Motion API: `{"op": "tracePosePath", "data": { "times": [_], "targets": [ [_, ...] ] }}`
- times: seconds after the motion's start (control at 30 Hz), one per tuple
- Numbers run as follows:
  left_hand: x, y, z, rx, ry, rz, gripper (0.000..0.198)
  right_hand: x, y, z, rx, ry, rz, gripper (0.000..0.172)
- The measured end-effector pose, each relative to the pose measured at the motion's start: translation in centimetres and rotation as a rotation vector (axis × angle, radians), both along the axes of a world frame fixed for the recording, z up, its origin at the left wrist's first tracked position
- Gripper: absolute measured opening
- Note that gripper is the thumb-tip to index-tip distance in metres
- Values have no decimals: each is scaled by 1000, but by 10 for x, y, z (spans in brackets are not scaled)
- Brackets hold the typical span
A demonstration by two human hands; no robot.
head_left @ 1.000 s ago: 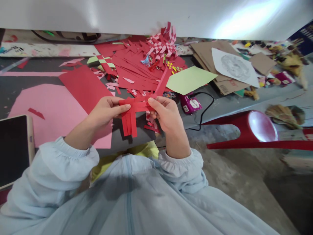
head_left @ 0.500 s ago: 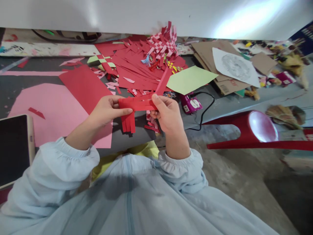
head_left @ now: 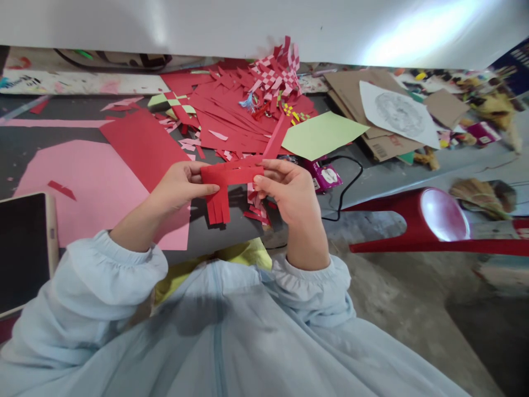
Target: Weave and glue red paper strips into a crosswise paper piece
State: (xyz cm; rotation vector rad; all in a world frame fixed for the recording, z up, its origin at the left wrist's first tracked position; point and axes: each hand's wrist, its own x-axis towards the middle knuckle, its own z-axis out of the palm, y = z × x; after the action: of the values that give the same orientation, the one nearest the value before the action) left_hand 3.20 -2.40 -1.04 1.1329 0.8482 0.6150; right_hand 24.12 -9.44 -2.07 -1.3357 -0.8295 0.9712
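Observation:
Red paper strips (head_left: 217,202), joined at a corner, are held up over the dark table edge. One group of strips hangs down and the other runs to the right. My left hand (head_left: 177,184) pinches the corner between thumb and fingers. At the right ends of the strips, my right hand (head_left: 291,190) has its thumb and fingertips closed on the paper. A red sheet (head_left: 144,146) and a large pink sheet (head_left: 82,182) lie left of my hands. Behind them is a pile of cut red paper (head_left: 235,118).
A tablet (head_left: 25,253) lies at the left. Pale green paper (head_left: 324,134), cardboard (head_left: 347,91) and a purple box with a black cable (head_left: 326,176) are on the right. A red chair-like frame (head_left: 413,220) stands beyond the table edge.
My right hand has shifted slightly right and its thumb sits lower on the strip ends. The horizontal strips lie flatter and closer together. My left hand has hardly moved.

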Motion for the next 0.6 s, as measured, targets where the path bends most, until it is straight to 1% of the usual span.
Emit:
{"op": "tracePosePath", "data": {
  "times": [0.17,0.33,0.5,0.6],
  "targets": [
    [1,0,1,-31,-37,-8,37,3,-1,1,1,-6,5,37],
    [0,-1,0,-44,-89,-11,37,4,-1,0,-15,4,29,38],
    [-1,0,0,-27,-60,-16,39,1,1,-1,-35,29,36,39],
    [-1,2,-1,-17,-46,-24,40,-1,2,-2,-14,27,17,40]
  ]
}}
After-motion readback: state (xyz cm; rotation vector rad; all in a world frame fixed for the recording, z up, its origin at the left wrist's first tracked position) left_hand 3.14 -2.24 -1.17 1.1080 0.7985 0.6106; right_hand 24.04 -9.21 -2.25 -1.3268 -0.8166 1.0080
